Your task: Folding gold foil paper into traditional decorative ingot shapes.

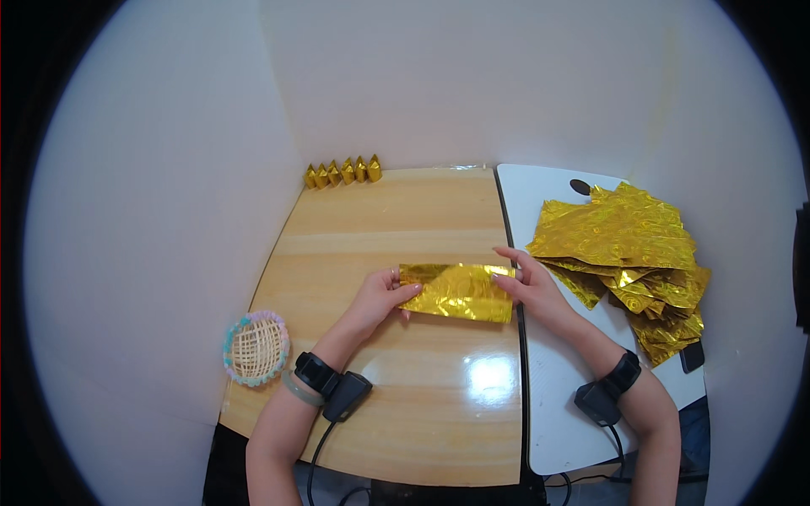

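A shiny gold foil paper sheet [460, 295], folded into a wide rectangle, is held level above the wooden table. My left hand [377, 301] grips its left end, thumb on top and fingers beneath. At the right end, my right hand [533, 291] has its thumb on the foil's face, with the index finger raised off the upper corner. The fingers under the sheet are partly hidden. Far to the right lies a loose, overlapping pile of gold foil sheets [620, 232]. Several small folded gold foil pieces [347, 171] stand in a row at the table's far left.
A small woven basket [256, 348] with a pastel trim sits at the left edge of the wooden table [430, 405]. The white table [561, 413] adjoins on the right, bearing a dark phone-like object [692, 357]. Pale walls enclose the sides and back. Black wrist devices trail cables.
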`<state>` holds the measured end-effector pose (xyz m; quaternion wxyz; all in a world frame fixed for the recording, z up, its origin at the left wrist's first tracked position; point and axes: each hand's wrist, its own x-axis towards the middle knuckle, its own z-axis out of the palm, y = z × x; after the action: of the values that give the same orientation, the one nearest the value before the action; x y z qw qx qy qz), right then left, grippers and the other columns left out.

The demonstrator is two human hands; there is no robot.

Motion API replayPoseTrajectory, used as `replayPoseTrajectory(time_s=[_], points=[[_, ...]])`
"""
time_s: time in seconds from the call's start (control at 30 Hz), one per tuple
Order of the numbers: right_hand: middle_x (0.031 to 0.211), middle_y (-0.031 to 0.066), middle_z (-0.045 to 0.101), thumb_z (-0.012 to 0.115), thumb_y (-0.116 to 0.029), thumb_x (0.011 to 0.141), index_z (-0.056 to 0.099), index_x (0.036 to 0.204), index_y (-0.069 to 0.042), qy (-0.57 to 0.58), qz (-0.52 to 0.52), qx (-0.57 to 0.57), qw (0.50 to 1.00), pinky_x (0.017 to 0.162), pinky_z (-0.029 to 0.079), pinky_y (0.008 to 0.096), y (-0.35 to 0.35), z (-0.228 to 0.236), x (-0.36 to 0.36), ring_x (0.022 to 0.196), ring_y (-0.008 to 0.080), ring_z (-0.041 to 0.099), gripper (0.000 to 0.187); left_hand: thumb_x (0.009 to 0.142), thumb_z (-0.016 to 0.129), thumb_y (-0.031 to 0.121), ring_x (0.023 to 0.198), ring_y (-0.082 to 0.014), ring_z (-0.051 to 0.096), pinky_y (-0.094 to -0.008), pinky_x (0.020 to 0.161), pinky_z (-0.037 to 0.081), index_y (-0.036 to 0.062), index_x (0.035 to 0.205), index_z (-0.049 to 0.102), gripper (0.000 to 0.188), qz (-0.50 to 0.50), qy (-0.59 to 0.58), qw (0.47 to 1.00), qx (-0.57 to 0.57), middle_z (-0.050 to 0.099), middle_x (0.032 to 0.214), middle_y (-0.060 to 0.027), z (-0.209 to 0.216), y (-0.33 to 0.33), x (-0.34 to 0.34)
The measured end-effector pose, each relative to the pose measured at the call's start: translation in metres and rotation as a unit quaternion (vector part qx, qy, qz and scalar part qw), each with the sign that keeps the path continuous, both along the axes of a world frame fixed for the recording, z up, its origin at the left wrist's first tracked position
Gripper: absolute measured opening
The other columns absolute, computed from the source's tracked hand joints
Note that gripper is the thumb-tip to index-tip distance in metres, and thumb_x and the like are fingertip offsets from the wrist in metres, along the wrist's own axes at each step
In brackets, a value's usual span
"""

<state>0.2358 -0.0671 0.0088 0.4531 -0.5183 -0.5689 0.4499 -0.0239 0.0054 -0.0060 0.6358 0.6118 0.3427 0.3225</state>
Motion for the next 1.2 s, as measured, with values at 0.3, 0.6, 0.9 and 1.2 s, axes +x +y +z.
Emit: replayPoseTrajectory(time_s=[0.3, 0.6, 0.9, 1.2], points=[[0.070, -0.0024, 0.061, 0.062, -0.016, 0.085, 0.061, 0.091, 0.000, -0.031, 0.092, -0.039, 0.995, 0.059, 0.041, 0.0186, 0.000, -0.006, 0.001, 0.064, 0.0022, 0.052, 0.016, 0.089, 0.057, 0.020, 0.066, -0.0041, 0.055, -0.0175, 0.056, 0.046, 0.0026, 0.101, 0.059, 0.021, 0.034, -0.034, 0.998, -0.035, 0.062, 0.083, -0.0010, 0.002, -0.002, 0.000], [0.065, -0.0035, 0.058, 0.060, -0.015, 0.087, 0.057, 0.093, -0.001, -0.025, 0.105, -0.034, 0.994, 0.059, 0.044, 0.0201, -0.006, -0.004, -0.007, 0.062, 0.0031, 0.053, 0.015, 0.087, 0.059, 0.017, 0.087, -0.0093, 0.060, -0.0236, 0.077, 0.048, 0.0024, 0.114, 0.055, 0.030, -0.019, -0.068, 0.997, -0.043, 0.064, 0.099, -0.0047, 0.002, -0.006, 0.004], [0.117, 0.0134, 0.050, 0.064, -0.007, 0.079, 0.055, 0.109, -0.005, -0.077, 0.047, 0.163, 0.982, 0.088, 0.044, 0.0332, -0.013, 0.008, -0.016, 0.109, 0.0221, 0.050, 0.031, 0.082, 0.060, 0.003, 0.098, -0.0112, 0.058, -0.0244, 0.087, 0.045, -0.0011, 0.117, 0.052, 0.036, -0.107, -0.022, 0.991, -0.078, 0.061, 0.107, -0.0060, 0.011, -0.012, 0.006], [0.109, 0.0089, 0.056, 0.068, -0.002, 0.065, 0.063, 0.089, -0.009, -0.352, 0.112, 0.397, 0.840, 0.083, 0.046, 0.0358, -0.009, 0.004, -0.013, 0.103, 0.0272, 0.052, 0.026, 0.078, 0.063, 0.001, 0.107, -0.0142, 0.052, -0.0274, 0.093, 0.041, 0.0013, 0.126, 0.046, 0.050, -0.208, 0.011, 0.978, -0.003, 0.055, 0.116, -0.0066, 0.005, -0.008, 0.005]])
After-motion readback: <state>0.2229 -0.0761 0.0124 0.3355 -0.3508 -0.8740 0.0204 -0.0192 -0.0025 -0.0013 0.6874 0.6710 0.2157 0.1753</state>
